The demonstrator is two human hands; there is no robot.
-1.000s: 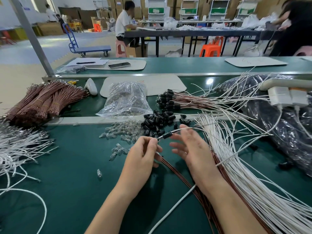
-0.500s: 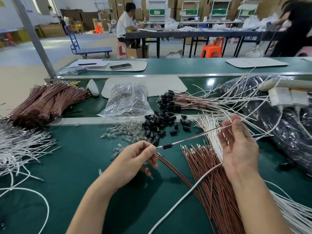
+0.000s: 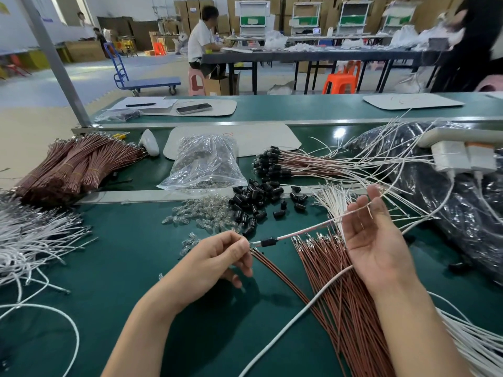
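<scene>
Left hand (image 3: 215, 257) pinches the wire (image 3: 307, 229), tip hidden; right hand (image 3: 375, 240) grip wide.

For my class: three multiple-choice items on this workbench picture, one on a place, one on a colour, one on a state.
1. Where does the clear bag of bulbs lie? A beyond the loose bulbs; B on the floor; C at the near edge.
2. What colour is the cap on the wire that the left hand pinches? A red; B black; C yellow.
3. How is the right hand? A a fist; B gripping a bag; C open, palm up.
Answers: 1 A, it lies farther back than they do. 2 B, plainly black. 3 C, fingers straight, wire across them.
</scene>
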